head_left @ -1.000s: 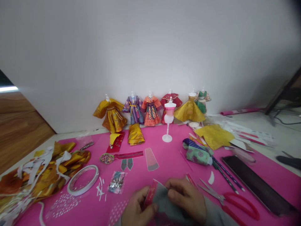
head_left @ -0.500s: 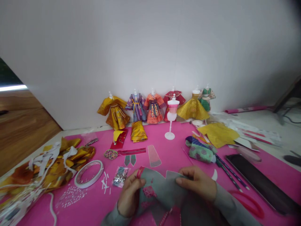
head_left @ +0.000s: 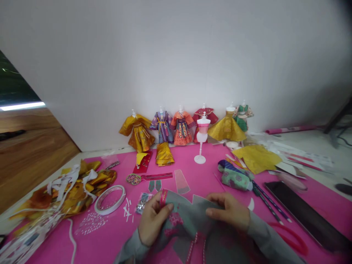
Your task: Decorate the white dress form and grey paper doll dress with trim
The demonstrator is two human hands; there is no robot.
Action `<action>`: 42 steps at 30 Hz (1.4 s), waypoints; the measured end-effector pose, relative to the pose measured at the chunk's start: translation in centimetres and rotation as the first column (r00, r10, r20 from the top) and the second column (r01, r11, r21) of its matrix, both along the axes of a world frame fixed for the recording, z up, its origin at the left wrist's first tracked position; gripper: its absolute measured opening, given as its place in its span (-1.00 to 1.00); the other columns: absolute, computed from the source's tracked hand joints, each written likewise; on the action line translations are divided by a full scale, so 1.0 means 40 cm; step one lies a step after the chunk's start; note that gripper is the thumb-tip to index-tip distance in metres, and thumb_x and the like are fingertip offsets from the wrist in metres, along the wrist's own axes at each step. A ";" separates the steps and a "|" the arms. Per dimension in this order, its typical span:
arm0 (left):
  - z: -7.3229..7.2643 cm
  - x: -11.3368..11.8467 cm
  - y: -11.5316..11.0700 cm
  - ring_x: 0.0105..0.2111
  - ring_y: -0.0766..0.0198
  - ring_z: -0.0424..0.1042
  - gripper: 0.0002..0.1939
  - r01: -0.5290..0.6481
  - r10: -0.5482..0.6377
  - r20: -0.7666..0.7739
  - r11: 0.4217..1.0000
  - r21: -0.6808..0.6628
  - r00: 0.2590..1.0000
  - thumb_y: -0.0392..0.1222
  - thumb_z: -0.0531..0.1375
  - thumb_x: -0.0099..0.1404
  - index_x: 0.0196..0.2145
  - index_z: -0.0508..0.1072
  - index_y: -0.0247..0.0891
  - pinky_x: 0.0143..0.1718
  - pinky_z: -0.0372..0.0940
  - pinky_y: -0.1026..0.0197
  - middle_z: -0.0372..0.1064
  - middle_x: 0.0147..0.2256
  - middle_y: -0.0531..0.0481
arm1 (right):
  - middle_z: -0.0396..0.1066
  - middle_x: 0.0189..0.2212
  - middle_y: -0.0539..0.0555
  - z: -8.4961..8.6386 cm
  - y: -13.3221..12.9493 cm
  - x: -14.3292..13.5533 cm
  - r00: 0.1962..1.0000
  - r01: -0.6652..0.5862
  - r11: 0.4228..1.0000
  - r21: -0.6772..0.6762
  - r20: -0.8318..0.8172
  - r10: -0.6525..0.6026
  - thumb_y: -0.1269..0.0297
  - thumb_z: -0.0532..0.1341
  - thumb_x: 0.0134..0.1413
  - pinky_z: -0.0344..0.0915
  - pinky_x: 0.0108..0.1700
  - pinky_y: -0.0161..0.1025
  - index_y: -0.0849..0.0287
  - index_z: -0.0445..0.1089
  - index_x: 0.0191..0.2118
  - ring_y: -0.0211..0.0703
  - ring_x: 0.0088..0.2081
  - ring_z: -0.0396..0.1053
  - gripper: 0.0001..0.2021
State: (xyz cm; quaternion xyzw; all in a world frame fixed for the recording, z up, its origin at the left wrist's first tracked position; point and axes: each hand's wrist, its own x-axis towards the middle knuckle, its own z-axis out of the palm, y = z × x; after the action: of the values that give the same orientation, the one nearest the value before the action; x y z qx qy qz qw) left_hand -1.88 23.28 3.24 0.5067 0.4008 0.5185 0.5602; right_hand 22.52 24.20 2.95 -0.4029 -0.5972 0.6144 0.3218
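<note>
Between my two hands is a grey-green piece of fabric (head_left: pixel 189 214) with pink flower patterns and a pink band at its upper left corner. My left hand (head_left: pixel 152 222) pinches that corner, thumb on top. My right hand (head_left: pixel 229 212) grips the upper right edge between thumb and fingers. A notch shows in the top edge between them. Lower down, two pink trim strips (head_left: pixel 194 249) with pale dots run along the fabric; its bottom is cut off by the frame. Close to my left hand lies a small bag of silvery beads (head_left: pixel 143 203).
Dressed miniature forms (head_left: pixel 181 126) line the wall, with a white dress stand (head_left: pixel 202 137) before them. On the pink mat are a tape roll (head_left: pixel 110 200), gold scraps (head_left: pixel 82 187), a floral pouch (head_left: pixel 235 178), pencils (head_left: pixel 271 205), a black case (head_left: pixel 299 209) and a red ring (head_left: pixel 288 236).
The view has shifted slightly, so the table items sit a little further right. The fabric's left side is tilted up somewhat, and both hands keep their hold.
</note>
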 end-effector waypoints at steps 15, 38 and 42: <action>0.263 -0.088 -0.132 -0.42 0.35 0.44 -0.80 0.024 0.047 -0.279 0.968 0.249 0.959 -0.38 0.35 0.08 -0.34 0.50 -0.15 -0.32 0.38 0.39 0.51 -0.41 0.16 | 0.27 -0.58 -0.11 -0.023 0.024 0.018 0.982 -0.154 0.975 0.163 0.133 0.133 0.07 0.33 -0.05 0.13 -0.47 -0.34 0.20 0.31 -0.46 -0.33 -0.54 0.19 -0.70; 0.088 -0.101 -0.134 -0.45 0.24 0.48 -0.68 0.076 -0.083 -0.115 0.995 -0.070 0.990 -0.02 0.39 0.04 -0.37 0.41 -0.24 -0.37 0.35 0.23 0.52 -0.47 0.07 | 0.41 -0.43 -0.05 0.059 0.059 0.094 0.861 -0.284 0.932 0.225 0.488 0.145 0.21 0.22 0.22 0.38 -0.31 -0.23 0.26 0.40 -0.33 -0.26 -0.41 0.40 -0.80; 0.168 -0.096 -0.127 -0.42 0.24 0.49 -0.71 0.091 -0.089 -0.143 0.996 0.006 0.986 -0.05 0.37 0.08 -0.33 0.43 -0.24 -0.32 0.38 0.21 0.54 -0.42 0.07 | 0.41 -0.47 -0.05 0.126 0.034 0.094 0.888 -0.230 0.933 0.276 0.451 0.086 0.16 0.25 0.15 0.33 -0.37 -0.27 0.25 0.42 -0.33 -0.26 -0.45 0.37 -0.78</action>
State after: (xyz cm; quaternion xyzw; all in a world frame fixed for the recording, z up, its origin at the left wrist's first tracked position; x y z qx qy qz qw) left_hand -5.72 18.21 9.95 0.5636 0.4133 0.4577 0.5496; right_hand 26.28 25.56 7.98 -0.4201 -0.7768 0.4285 0.1911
